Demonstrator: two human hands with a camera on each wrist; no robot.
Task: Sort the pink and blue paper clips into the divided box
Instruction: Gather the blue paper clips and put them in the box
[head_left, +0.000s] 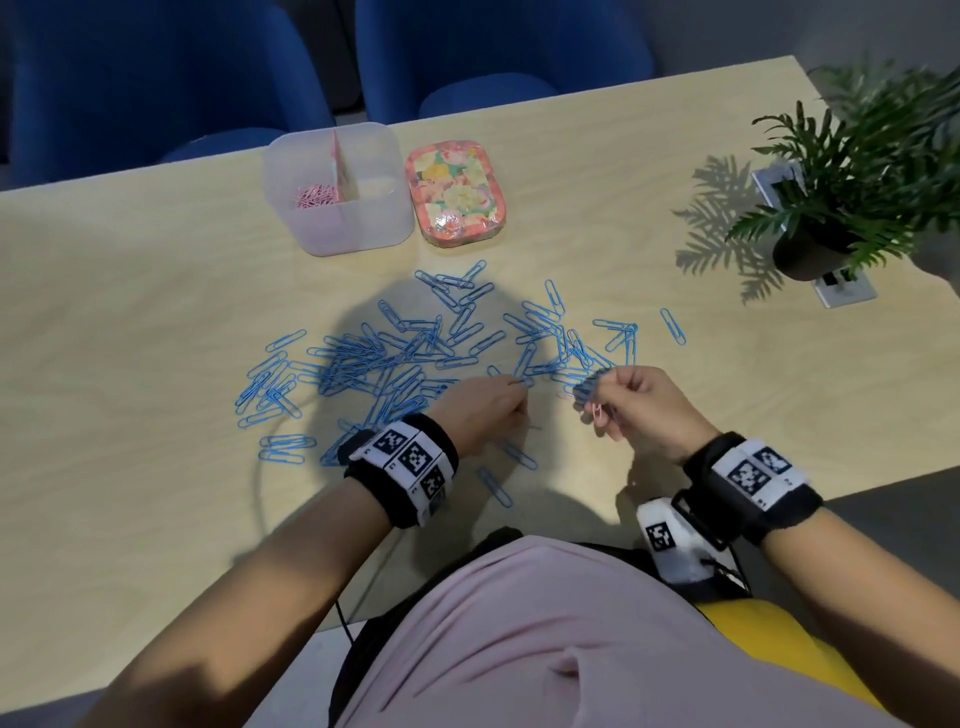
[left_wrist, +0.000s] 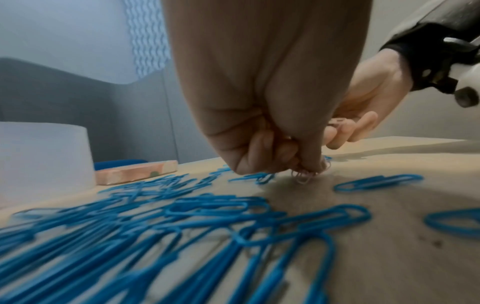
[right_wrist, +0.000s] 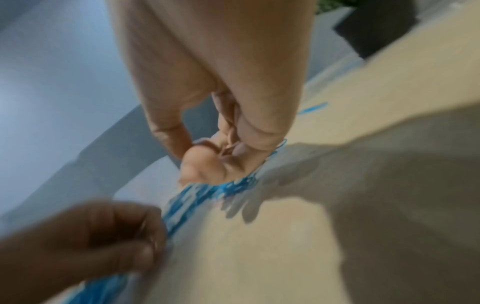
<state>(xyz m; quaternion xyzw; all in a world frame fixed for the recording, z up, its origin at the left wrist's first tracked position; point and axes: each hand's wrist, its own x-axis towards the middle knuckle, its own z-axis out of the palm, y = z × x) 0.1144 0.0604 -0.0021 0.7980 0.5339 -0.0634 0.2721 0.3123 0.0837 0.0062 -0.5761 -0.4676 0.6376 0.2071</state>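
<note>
Many blue paper clips (head_left: 384, 358) lie spread over the wooden table (head_left: 130, 312). My left hand (head_left: 511, 402) is down at the pile's near edge, fingers curled, pinching small pink clips (left_wrist: 302, 178) against the table. My right hand (head_left: 605, 400) hovers just to its right and pinches pink clips (head_left: 597, 413) that hang from its fingers; the right wrist view shows a pink clip (right_wrist: 228, 144) between thumb and finger. The translucent divided box (head_left: 311, 228) stands at the back, with pink clips (head_left: 314, 196) in its left compartment.
A floral tin (head_left: 452, 192) sits right of the box. A potted plant (head_left: 841, 192) stands at the far right beside a socket plate (head_left: 847, 291). Blue chairs (head_left: 493, 57) stand behind the table. Loose blue clips (head_left: 496, 486) lie near the front edge.
</note>
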